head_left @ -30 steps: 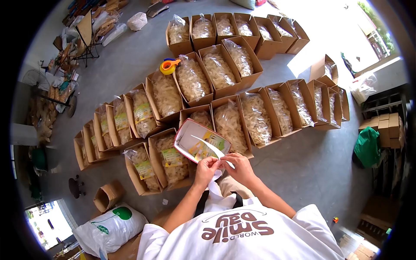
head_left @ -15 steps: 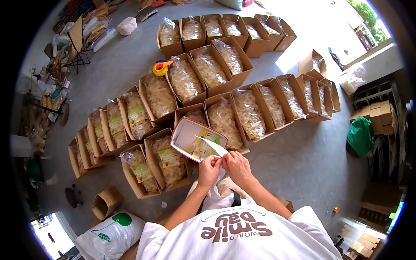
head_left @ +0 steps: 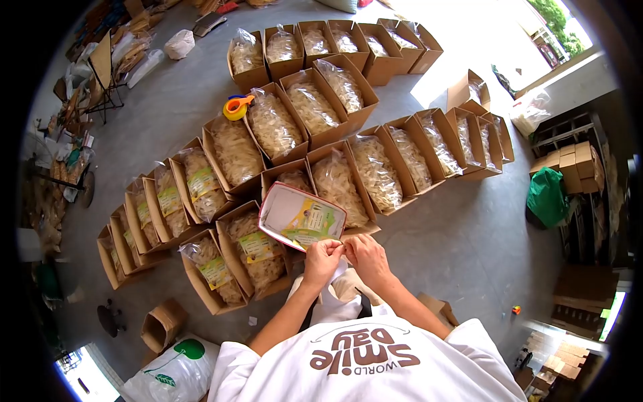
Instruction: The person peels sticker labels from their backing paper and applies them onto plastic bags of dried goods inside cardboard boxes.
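My left hand (head_left: 323, 262) and my right hand (head_left: 366, 258) are close together in front of my body, fingers pinched. A narrow white strip (head_left: 337, 273) hangs below the fingers of my left hand. What my right fingertips pinch is too small to make out. Just beyond my hands, a shallow red-rimmed white tray (head_left: 280, 205) rests tilted on the open cartons. Yellow-green labels (head_left: 315, 220) lie in it. Around the tray, cartons hold clear bags of pale pieces (head_left: 338, 184); the nearer left bags carry a similar label (head_left: 258, 246).
Rows of open cartons (head_left: 234, 153) spread over the grey floor. An orange and yellow tape dispenser (head_left: 236, 107) sits on one carton. A white sack (head_left: 175, 372) lies at lower left, a green bag (head_left: 547, 198) at right, and a chair (head_left: 102, 67) at upper left.
The white pointed strip that stuck out above my hands over the tray no longer shows there. The view has shifted, so the cartons appear further left. My hands remain together.
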{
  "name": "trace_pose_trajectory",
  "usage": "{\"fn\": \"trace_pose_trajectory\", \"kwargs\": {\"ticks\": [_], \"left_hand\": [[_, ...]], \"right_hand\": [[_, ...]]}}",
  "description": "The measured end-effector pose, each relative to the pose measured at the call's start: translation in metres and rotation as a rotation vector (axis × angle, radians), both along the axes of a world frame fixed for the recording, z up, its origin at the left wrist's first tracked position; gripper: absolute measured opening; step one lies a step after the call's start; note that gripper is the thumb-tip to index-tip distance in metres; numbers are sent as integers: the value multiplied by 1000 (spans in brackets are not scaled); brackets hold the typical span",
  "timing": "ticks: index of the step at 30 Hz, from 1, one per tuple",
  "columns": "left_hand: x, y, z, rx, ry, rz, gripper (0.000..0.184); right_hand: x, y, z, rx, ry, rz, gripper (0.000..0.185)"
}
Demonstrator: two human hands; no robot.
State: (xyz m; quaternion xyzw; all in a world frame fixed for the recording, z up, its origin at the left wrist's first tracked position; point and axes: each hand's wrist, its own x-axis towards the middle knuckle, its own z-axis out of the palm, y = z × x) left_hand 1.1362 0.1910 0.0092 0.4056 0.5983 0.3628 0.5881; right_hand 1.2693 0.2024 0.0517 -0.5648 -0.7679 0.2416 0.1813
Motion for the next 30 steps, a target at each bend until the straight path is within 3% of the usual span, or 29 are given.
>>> {"fn": "trace_pose_trajectory", "kwargs": {"ticks": [8, 10, 13, 14, 16, 18, 19, 20, 22, 26, 27, 28, 29, 30], "left_hand": [[-11, 20, 10, -35, -210, -48, 11], [-11, 22, 6, -39, -314, -75, 10], [-27, 25, 3, -135, -794, -130, 7], [-34, 25, 2, -147, -995, -173, 7], [-32, 26, -3, -151, -965, -134, 6], [-23, 27, -15, -162, -702, -41, 6], [-17, 30, -14, -176, -639, 0, 6], [-7, 33, -9, -178, -633, 19, 6], [12, 43, 4, -139, -731, 290, 7], [47, 49, 8, -67, -793, 338, 20], [49, 47, 6, -98, -750, 216, 28], [57, 48, 7, -76, -892, 169, 28], [63, 43, -1, -142, -876, 134, 26], [68, 38, -13, -207, -860, 97, 25]], "right_hand": [[3, 17, 0, -26, 76, -42, 9], [12, 22, -17, -92, 271, -78, 12], [42, 50, -33, -719, 608, -429, 20], [60, 57, -63, -585, 456, -391, 17], [63, 67, -51, -364, 95, -285, 16], [56, 74, -35, 25, 72, -95, 19], [48, 79, -10, 94, 120, -5, 19], [50, 82, -3, 74, 162, 143, 24], [52, 87, 17, -124, 80, 378, 25], [84, 108, -17, -154, -55, 489, 25], [91, 118, -13, -153, 57, 413, 23], [97, 127, -12, -158, 166, 334, 22], [100, 138, -15, -45, 332, 283, 20], [102, 147, -18, -117, 479, 183, 16]]}}
